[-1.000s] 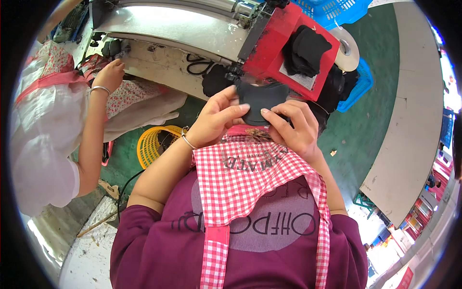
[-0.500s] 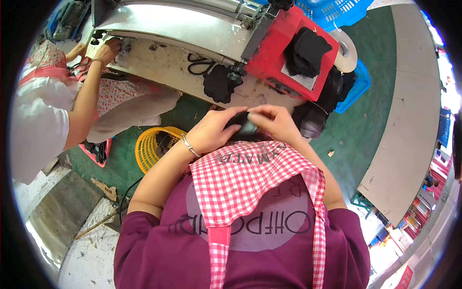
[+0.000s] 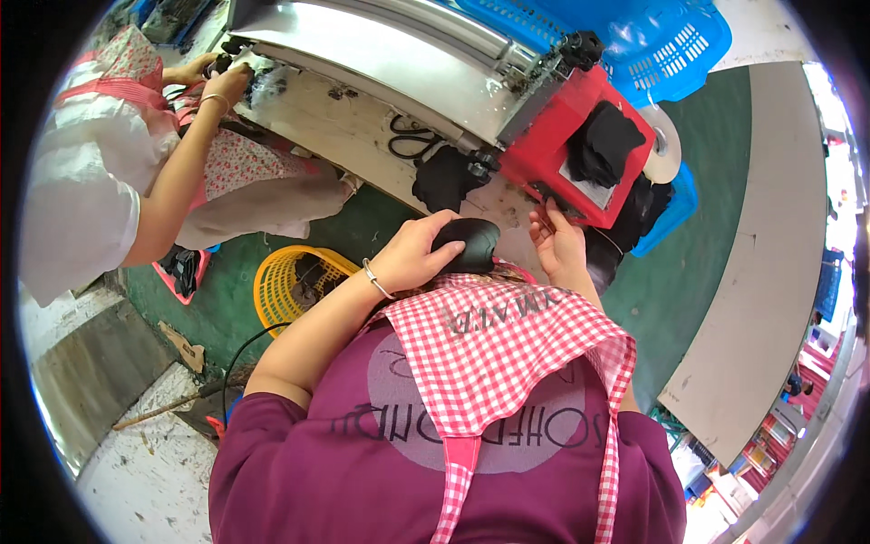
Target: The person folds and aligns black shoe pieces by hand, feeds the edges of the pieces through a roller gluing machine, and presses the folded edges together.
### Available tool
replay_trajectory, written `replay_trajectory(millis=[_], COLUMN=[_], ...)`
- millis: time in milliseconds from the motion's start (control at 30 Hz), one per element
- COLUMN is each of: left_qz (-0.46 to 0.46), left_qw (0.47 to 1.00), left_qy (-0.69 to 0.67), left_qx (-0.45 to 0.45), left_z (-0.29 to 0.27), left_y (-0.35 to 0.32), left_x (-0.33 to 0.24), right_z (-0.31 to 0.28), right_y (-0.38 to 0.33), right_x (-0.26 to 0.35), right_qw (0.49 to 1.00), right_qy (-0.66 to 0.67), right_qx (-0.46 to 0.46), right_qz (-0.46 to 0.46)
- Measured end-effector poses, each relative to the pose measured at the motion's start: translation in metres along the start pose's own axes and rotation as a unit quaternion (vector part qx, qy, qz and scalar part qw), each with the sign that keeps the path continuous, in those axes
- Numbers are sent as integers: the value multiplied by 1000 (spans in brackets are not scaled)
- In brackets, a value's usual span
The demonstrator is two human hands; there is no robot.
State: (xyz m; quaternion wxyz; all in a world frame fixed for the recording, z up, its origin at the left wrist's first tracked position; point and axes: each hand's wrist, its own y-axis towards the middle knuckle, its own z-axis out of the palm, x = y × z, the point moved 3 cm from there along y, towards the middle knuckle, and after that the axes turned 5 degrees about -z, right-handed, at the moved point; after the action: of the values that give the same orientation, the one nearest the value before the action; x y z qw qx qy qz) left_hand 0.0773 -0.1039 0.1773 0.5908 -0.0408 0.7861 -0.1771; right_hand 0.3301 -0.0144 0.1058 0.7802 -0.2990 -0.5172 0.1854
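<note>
My left hand (image 3: 412,256) grips a rounded black piece (image 3: 469,241) just above my red-and-white checked apron (image 3: 498,349). My right hand (image 3: 558,247) is beside it with fingers apart, close to the piece and to the lower edge of a red box (image 3: 555,150). Black cloth pieces (image 3: 605,143) lie on that red box. More black fabric (image 3: 444,177) rests on the worn white worktable (image 3: 358,136) in front of me.
A grey metal machine housing (image 3: 390,54) runs along the table. A blue plastic crate (image 3: 662,36) stands behind the red box. A yellow basket (image 3: 290,286) sits on the green floor at my left. Another person's hand (image 3: 225,83) touches the table's far left end.
My hands moved from holding a flat dark piece together to the left hand alone gripping a rounded black piece; the right hand came off it. The view has tilted upward along the table.
</note>
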Motion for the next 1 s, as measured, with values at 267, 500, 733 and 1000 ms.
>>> replay_trajectory(millis=[267,500,733,1000], left_qz=[23,27,38,-40], left_qw=[999,999,997,995], left_qy=[-7,-20,-33,-51], left_qx=[-38,-25,-63,-78], left_z=[-4,-11,-5,49], left_y=[-7,-5,-15,-35], left_x=[7,8,25,45], right_z=[6,8,40,177], right_y=[-2,-1,-48,-49], right_x=[-4,-6,28,209], right_qw=[999,999,953,326], right_qy=[-21,-21,-265,-626], right_qx=[-34,-34,144,29], right_qz=[13,-3,40,-708])
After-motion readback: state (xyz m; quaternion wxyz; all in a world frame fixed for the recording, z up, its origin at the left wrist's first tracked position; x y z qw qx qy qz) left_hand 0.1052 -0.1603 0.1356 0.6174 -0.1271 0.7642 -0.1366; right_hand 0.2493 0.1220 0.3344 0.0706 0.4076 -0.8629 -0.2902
